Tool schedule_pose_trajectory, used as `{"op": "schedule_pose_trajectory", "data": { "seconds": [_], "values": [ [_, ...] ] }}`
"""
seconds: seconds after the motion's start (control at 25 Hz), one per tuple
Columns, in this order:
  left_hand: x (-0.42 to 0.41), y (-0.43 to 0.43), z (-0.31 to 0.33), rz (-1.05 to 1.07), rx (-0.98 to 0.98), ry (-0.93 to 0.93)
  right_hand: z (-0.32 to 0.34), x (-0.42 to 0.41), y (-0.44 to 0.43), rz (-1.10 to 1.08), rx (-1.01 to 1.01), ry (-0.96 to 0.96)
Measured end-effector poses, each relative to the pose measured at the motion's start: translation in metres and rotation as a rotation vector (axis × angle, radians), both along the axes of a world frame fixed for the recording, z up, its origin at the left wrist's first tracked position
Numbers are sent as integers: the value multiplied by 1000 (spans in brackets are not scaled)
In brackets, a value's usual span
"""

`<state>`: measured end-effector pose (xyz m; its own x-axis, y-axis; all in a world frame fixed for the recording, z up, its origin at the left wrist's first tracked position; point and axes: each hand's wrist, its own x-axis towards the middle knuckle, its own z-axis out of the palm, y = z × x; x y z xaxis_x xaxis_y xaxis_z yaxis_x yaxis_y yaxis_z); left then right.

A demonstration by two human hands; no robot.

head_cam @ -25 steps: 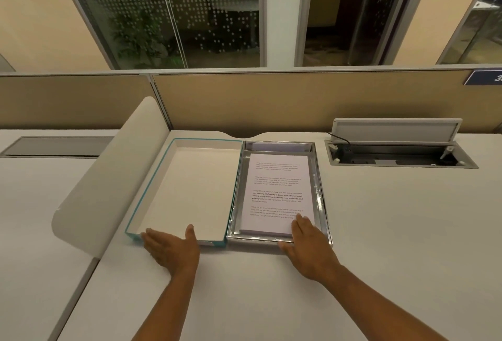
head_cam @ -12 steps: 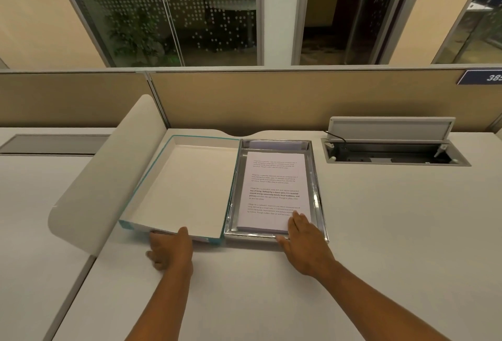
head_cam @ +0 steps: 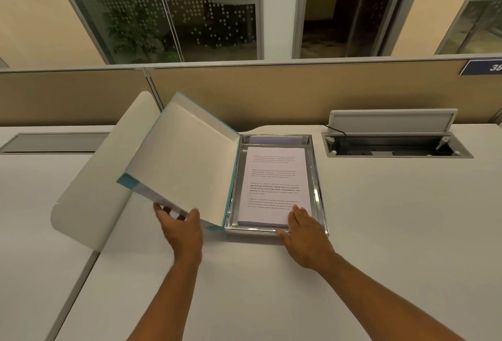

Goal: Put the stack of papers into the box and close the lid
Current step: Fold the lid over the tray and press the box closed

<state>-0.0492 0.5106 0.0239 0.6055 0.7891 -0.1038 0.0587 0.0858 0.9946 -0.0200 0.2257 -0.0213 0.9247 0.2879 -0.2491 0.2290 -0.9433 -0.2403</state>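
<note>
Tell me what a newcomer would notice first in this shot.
The big white-lined lid with teal edging, raised at a slant left of centre, its near edge gripped by the left hand. Beside it, the silvery box holds the stack of papers, with the right hand resting on its near rim and the sheets.

white desk [head_cam: 380,218] with a silver box [head_cam: 318,191] sitting around the middle, papers [head_cam: 274,185] inside it. open cable hatch [head_cam: 394,145] sunk in at 2 o'clock, closed hatch [head_cam: 54,141] at 10 o'clock
</note>
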Motion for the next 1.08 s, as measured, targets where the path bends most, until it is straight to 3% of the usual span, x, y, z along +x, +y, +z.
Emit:
{"op": "schedule_pose_trajectory", "data": {
  "seconds": [0.36, 0.44, 0.6, 0.76, 0.88, 1.08],
  "values": [
    [12, -51, 30, -469, 396, -7, 2, 1, -3, 7, 34, 27],
    [11, -65, 29, -553, 525, 27, 11, 1, -3, -48, 181, 50],
    [10, -87, 23, -589, 840, 67, 39, 2, -8, -329, 799, 110],
    [13, -101, 15, -641, 1054, 99, 59, 6, -21, -605, 1246, 129],
    [15, -108, 4, -713, 1180, 205, 67, 7, -26, -681, 1358, 99],
    [16, -112, -8, -800, 1308, 285, 67, 4, -31, -735, 1257, 52]
  ]
}}
